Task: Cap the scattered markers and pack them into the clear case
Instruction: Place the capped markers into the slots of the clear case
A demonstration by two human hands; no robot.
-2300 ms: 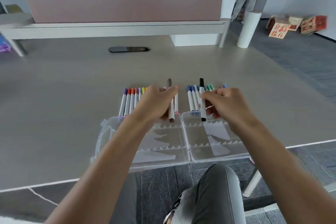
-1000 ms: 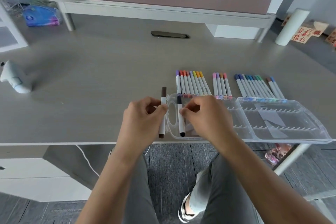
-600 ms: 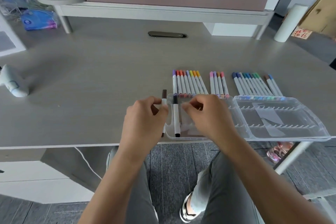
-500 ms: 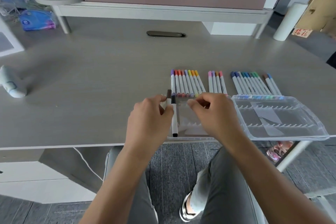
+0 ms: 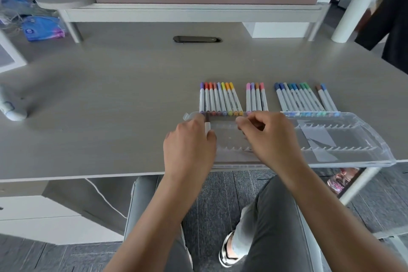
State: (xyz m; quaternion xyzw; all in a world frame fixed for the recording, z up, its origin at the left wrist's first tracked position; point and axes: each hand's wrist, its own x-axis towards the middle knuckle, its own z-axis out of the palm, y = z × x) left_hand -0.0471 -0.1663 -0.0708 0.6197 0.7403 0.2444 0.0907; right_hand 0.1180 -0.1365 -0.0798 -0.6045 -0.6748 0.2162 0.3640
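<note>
Left hand point(image 5: 189, 141) is gripping the brown marker point(image 5: 207, 125) over the clear case point(image 5: 331, 139), right hand point(image 5: 267, 137) is curled with its hold hidden, so they're needing to be lining it up with a slot.

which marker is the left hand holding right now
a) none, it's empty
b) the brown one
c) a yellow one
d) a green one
b: the left hand grips a white-barrelled marker with a brown cap at the left end of the clear case; the yellow and green ones lie in rows on the desk.

Behind the clear case point(image 5: 331, 139) lay four marker groups: eight point(image 5: 220, 98), four point(image 5: 256, 97), nine point(image 5: 298, 98) and two point(image 5: 326, 98); two hands worked.
</note>
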